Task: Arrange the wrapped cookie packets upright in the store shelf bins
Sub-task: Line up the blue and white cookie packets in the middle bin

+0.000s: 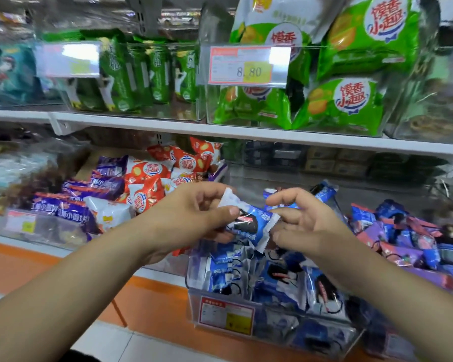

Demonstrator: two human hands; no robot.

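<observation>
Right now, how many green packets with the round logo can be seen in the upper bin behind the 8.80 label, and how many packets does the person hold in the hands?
Green packets: 4
Blue packet, pinched in the left hand: 1
Total: 5

Straight down into the front bin point(191, 291) the way is taken. The left hand point(191, 215), pinching a held packet point(249, 226), and the right hand point(306, 226) hang over it, and binned blue packets point(277, 280) crowd its inside (only slivers between them). Behind the hands, the room under the shelf board point(246, 133) is open. Heaped red packets point(152, 178) block the left, and pink-and-blue packets point(416, 244) block the right.
</observation>
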